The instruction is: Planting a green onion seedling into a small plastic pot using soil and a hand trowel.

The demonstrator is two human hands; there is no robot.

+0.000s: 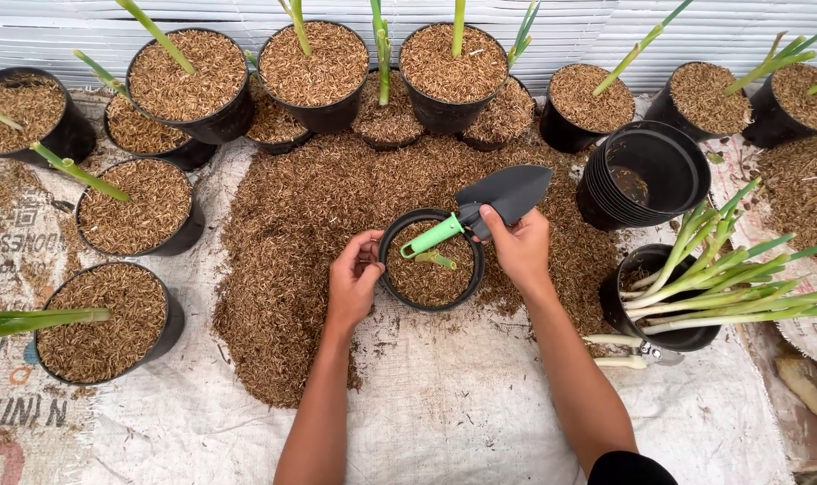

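- Sacking (480, 404), white and printed, lies spread flat and carries everything; a broad heap of brown husk (291, 260) covers its middle and runs up to its far edge.
- Left hand (353, 280) is curled around the left rim of a small black pot (388, 269), fingers wrapped against the wall, steadying it.
- That pot sits at the near side of the husk heap, about the middle of the sacking, partly filled with husk; a short green cutting (437, 260) lies on the fill inside it.
- Right hand (519, 247) is closed on a hand trowel (489, 205) at the neck where blade meets handle; the dark grey blade points up and to the right, over the heap, and the green handle slants down over the pot's mouth.
- Stack of empty black pots (646, 175) stands tilted just right of the trowel blade, towards the right edge.
- Another black pot (664, 310) nearer the right edge holds a bundle of green stalks (732, 283) that lean out to the right.
- Pale-handled shears (628, 352) lie on the sacking just in front of that pot.
- Filled pots (188, 81), each topped with husk and most with a single green stalk upright or slanted, line the far edge and run down the left edge to the near left corner, where one large pot (107, 319) has its stalk lying almost flat.
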